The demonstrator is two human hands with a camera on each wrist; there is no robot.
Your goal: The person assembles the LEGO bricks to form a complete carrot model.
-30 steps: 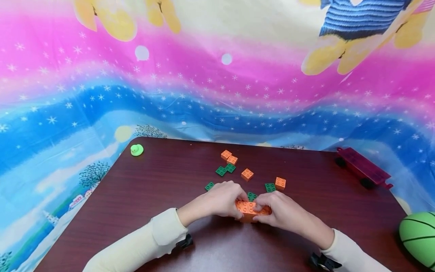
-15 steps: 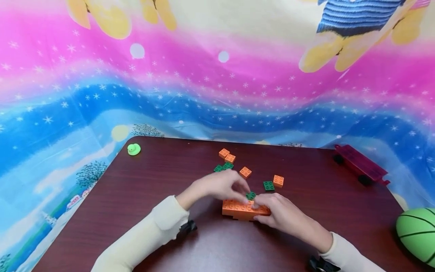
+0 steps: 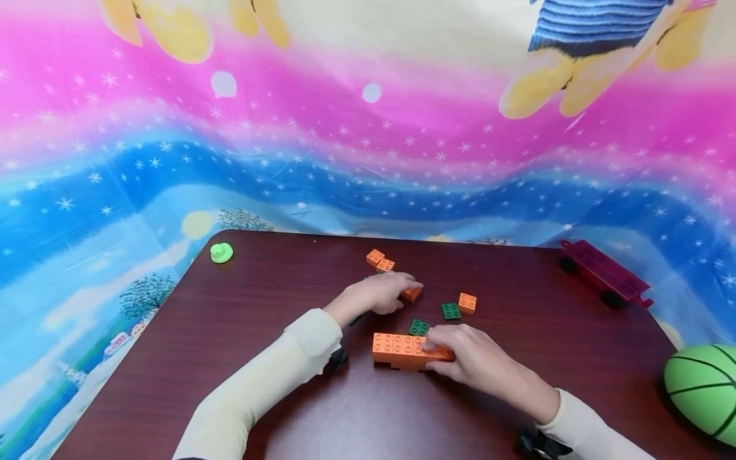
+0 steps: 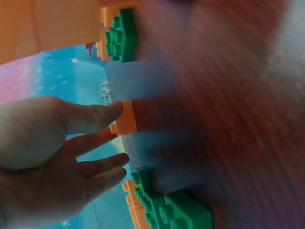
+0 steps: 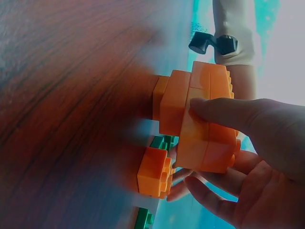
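Observation:
My right hand (image 3: 474, 358) grips the right end of a long block of joined orange bricks (image 3: 393, 345), wider at the top than below. In the right wrist view the thumb presses the near side of this orange brick block (image 5: 209, 138). Farther back, my left hand (image 3: 379, 295) reaches over a single orange brick (image 3: 411, 294) on the table. In the left wrist view that orange brick (image 4: 127, 117) lies by the thumb tip, with the fingers loosely extended; a firm pinch does not show. Behind the block lies a green brick (image 3: 419, 327).
Another green brick (image 3: 451, 311) and an orange brick (image 3: 467, 303) lie to the right; two orange bricks (image 3: 381, 261) lie farther back. Green bricks (image 4: 186, 210) sit below my left hand. A duck (image 3: 221, 253), a red toy wagon (image 3: 606, 273) and a green ball (image 3: 704, 393) edge the table.
My left hand has let go of the orange brick block and moved away from me to the single orange brick. My right hand has stayed on the block. The head view has shifted slightly.

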